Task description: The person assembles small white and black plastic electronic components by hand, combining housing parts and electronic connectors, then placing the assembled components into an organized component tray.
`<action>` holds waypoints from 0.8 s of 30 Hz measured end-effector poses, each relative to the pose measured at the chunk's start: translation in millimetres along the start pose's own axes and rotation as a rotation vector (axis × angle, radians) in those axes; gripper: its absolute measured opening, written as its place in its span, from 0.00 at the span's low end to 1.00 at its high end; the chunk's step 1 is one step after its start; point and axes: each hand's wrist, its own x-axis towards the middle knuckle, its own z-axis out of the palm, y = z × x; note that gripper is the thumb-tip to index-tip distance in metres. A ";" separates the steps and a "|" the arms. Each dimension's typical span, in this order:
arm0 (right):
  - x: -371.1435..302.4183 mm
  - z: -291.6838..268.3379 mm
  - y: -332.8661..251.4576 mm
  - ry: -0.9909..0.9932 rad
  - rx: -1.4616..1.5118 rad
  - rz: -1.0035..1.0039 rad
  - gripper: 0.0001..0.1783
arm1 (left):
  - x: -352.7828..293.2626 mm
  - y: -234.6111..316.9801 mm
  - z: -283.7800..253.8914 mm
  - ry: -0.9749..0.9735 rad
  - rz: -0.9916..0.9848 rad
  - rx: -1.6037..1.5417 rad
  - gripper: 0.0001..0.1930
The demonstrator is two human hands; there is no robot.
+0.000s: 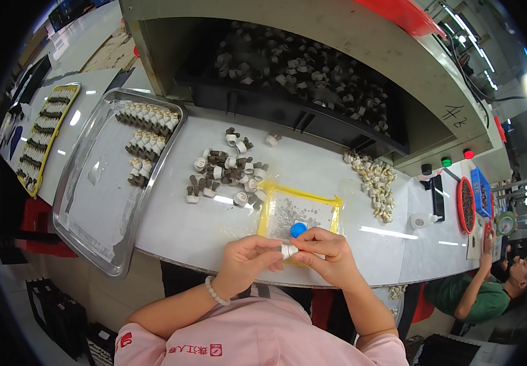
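Observation:
My left hand and my right hand meet near the table's front edge. Between their pinched fingertips is a small white cylindrical piece; each hand grips one end. Just beyond the fingers sits a round blue cap. It is over a sheet edged with yellow tape, whose surface is spotted with grey marks. Left of that sheet lies a loose pile of white pieces with dark brown prongs. Farther right, cream-white small parts are heaped. The fingers partly cover the held piece.
A metal tray at left bears rows of assembled pieces. Behind stands a large metal cabinet with a black bin full of parts. A white squeeze bottle and a red basket are at right, near a person in green.

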 end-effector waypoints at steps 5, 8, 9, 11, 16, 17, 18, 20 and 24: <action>15.6 -18.1 1.9 -0.178 -0.009 0.032 0.14 | 1.2 10.4 1.2 -0.024 -0.037 -0.025 0.11; 40.1 -41.6 13.4 0.128 -0.353 -0.044 0.12 | -8.8 27.6 -8.2 0.025 0.053 0.048 0.12; 48.4 -51.8 21.0 0.291 -0.474 -0.026 0.11 | -12.9 41.6 -16.7 0.096 0.147 0.143 0.13; 64.8 -76.7 37.0 0.421 -0.762 -0.112 0.11 | -22.7 69.4 -38.5 0.253 0.325 0.349 0.13; 88.8 -91.2 58.4 0.442 -1.120 -0.226 0.10 | -42.1 132.9 -109.6 0.684 0.611 0.790 0.12; 89.9 -92.9 63.1 0.428 -1.155 -0.153 0.11 | -42.0 139.8 -124.1 0.764 0.667 0.921 0.11; 90.5 -92.0 65.0 0.413 -1.191 -0.082 0.12 | -42.6 146.7 -132.4 0.790 0.670 0.939 0.11; 87.3 -87.2 61.2 0.386 -1.080 -0.063 0.12 | -41.8 157.3 -146.5 0.843 0.606 1.112 0.10; 67.4 -67.4 31.3 0.353 -0.717 0.066 0.16 | -32.9 157.8 -158.2 0.838 0.499 1.287 0.09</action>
